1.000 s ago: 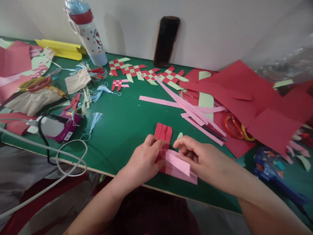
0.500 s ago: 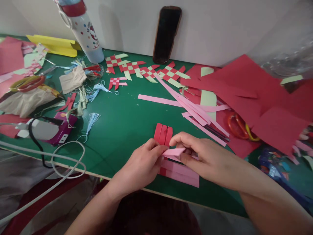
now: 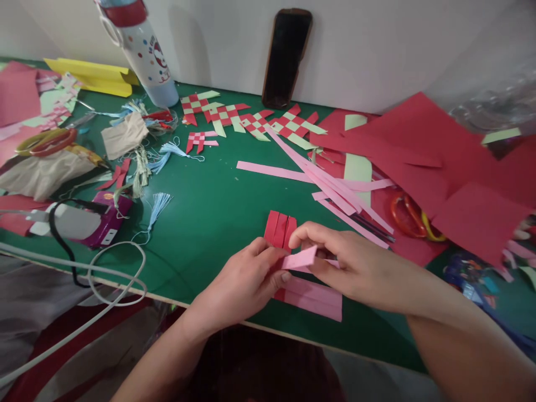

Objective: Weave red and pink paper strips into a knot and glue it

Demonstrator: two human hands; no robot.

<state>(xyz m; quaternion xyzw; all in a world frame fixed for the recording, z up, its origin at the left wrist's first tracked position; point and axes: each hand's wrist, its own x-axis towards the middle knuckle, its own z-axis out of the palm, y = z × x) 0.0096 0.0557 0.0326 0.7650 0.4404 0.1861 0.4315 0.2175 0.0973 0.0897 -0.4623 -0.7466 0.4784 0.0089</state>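
Observation:
Near the table's front edge, a pink paper strip [image 3: 299,258] stands lifted and bent between my hands. My left hand [image 3: 247,273] pinches its left part, thumb and fingers closed over the weave. The fingers of my right hand [image 3: 335,259] curl closed around the strip's right part; their exact contact is partly hidden. Upright red paper strips [image 3: 280,229] stick out beyond my left fingertips. Closer to me, more pink strips [image 3: 316,298] lie flat, crossing a bit of red. The middle of the weave is hidden under my left hand.
Loose pink strips [image 3: 330,192], red sheets [image 3: 402,134] and orange-handled scissors [image 3: 406,215] lie to the right. Woven red and green paper fish [image 3: 226,117] line the back, below a phone [image 3: 287,58]. A bottle [image 3: 146,61], tassels [image 3: 158,209] and cables [image 3: 113,268] are at left.
The free end of the pink strip has tilted up slightly, and my left thumb has shifted a little to the right. My right hand has moved only slightly.

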